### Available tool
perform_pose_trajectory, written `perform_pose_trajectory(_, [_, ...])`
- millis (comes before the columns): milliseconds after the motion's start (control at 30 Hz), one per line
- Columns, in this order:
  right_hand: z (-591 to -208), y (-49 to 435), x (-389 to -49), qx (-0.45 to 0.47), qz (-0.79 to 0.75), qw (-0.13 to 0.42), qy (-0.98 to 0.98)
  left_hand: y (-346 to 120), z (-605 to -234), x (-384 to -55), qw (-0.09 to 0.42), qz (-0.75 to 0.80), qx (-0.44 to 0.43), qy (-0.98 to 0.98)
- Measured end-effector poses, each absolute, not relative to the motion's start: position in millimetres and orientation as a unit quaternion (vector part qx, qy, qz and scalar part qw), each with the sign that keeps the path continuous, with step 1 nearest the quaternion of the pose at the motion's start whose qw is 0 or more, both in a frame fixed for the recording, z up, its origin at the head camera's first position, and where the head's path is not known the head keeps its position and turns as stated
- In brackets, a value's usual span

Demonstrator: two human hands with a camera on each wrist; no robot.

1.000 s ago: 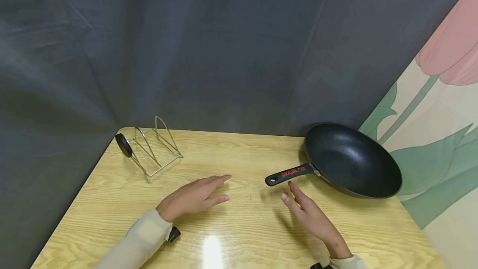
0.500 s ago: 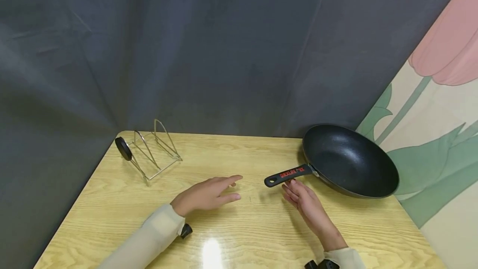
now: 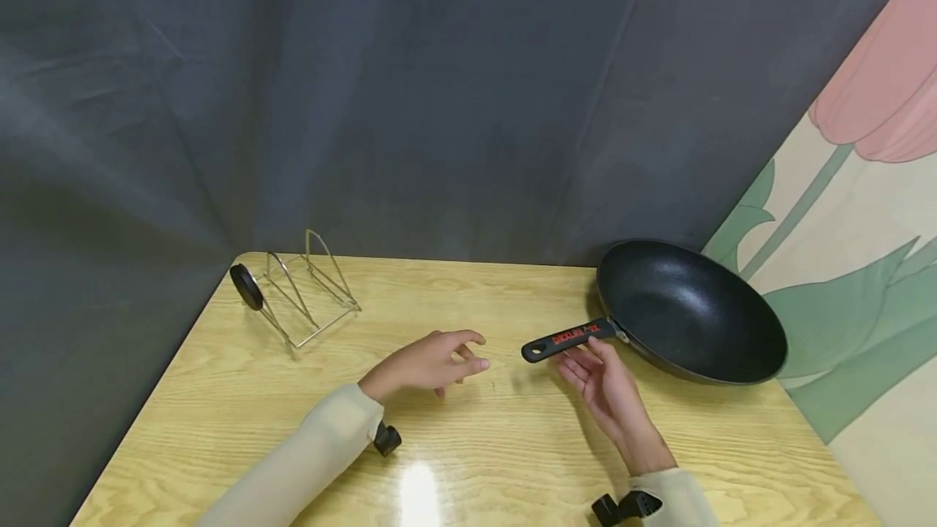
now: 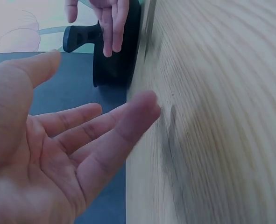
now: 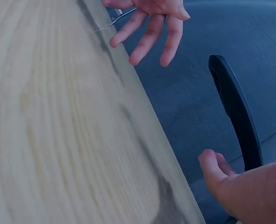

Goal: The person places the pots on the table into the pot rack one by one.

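A black wok [image 3: 688, 315] sits at the table's right back, its black handle [image 3: 569, 338] with red lettering pointing left and raised above the wood. My right hand [image 3: 609, 393] is at the handle, fingers reaching beneath it and thumb by its near side; the fingers are not curled round it. In the right wrist view the handle [image 5: 238, 114] rises past these fingers [image 5: 213, 170]. My left hand [image 3: 432, 360] hovers over the middle of the table, palm facing right, fingers loosely bent and holding nothing. The left wrist view shows that palm [image 4: 39, 163] with fingers spread.
At the table's left back lies a wire rack [image 3: 300, 295] with a black round knob [image 3: 246, 287] on its left end. A dark curtain [image 3: 439, 104] hangs behind the wooden table [image 3: 468, 462]. A flower-painted wall [image 3: 856, 267] stands at the right, close to the wok.
My right hand has moved up to the handle, its fingers passing beneath it. My left hand has shifted right toward the middle, its fingers bending a little more. Wok and rack stay in place.
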State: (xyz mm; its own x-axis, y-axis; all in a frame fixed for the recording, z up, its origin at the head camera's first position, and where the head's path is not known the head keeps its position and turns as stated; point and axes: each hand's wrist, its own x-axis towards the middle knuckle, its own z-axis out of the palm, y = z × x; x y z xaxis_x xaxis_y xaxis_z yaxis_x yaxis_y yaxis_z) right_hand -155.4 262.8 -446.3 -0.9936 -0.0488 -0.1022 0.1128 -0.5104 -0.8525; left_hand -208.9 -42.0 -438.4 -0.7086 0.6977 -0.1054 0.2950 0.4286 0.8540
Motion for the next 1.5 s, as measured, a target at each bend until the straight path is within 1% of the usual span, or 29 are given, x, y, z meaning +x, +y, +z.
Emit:
perform_pose_trajectory(133, [-445.6,265.5,-159.4,0.070,-0.883,0.035,0.463,-36.0,-437.7,-210.5,0.252,0.472,0.287,0.794])
perform_pose_trajectory(267, [-443.3,266.4,-163.7,0.097,-0.897,0.043,0.429,-29.9,-435.8,-211.4,0.261,0.490,0.276,0.784])
perform_pose_trajectory(433, [-442.4,268.0,-168.6,0.099,-0.919,0.056,0.378,-20.7,-433.3,-213.0,0.265,0.496,0.277,0.779])
perform_pose_trajectory(633, [-443.8,270.4,-170.9,0.094,-0.927,0.048,0.359,-6.3,-432.0,-216.0,0.268,0.494,0.282,0.778])
perform_pose_trajectory(933, [-447.1,268.2,-181.8,0.120,-0.947,0.039,0.297,10.7,-429.9,-215.3,0.270,0.498,0.262,0.781])
perform_pose_trajectory(1200, [-451.0,268.1,-186.1,0.073,-0.967,0.036,0.243,25.1,-433.1,-218.1,0.293,0.540,0.252,0.748])
perform_pose_trajectory(1500, [-457.8,271.2,-187.7,0.059,-0.987,0.047,0.144,40.6,-425.8,-218.3,0.264,0.538,0.257,0.758])
